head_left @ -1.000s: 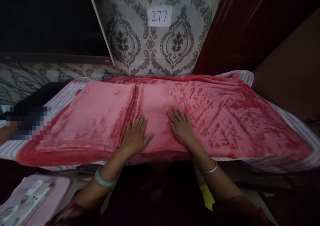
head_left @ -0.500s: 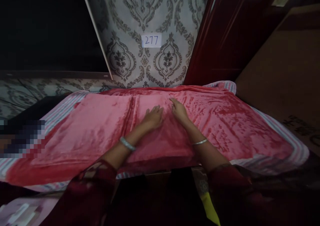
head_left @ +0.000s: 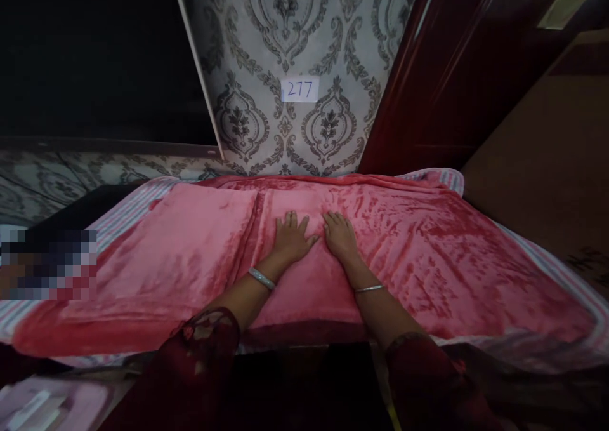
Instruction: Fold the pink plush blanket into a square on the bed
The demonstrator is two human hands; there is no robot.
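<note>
Two flat hands on a plush blanket

Blanket [head_left: 457, 259]: red-pink, lies across a surface it hides, long side toward the wearer. At the left a folded section [head_left: 200, 240] rests squared and layered, its edge beside a dark crease. Cannot tell whether it is joined to the middle part. The right part shows dark ruffles in the pile.

Left hand [head_left: 291, 237]: palm down on the middle part, grip spread, thumb out toward the other hand. Nothing pinched.

Right hand [head_left: 339, 235]: also palm down, just beside it, near where smooth pile meets ruffled; grip flat, fingers closer together, holding nothing. Judgement: open palms suit soft, thick cloth, spreading pressure without bunching it.

Striped cloth [head_left: 128, 218] shows past both ends of the blanket, probably laid beneath to keep it clean.

Behind: patterned wall [head_left: 328, 56] with a card [head_left: 299, 89] reading 277, placed plainly in view, perhaps as a label. Dark screen [head_left: 95, 63] left; cardboard box [head_left: 547, 152] right.
</note>
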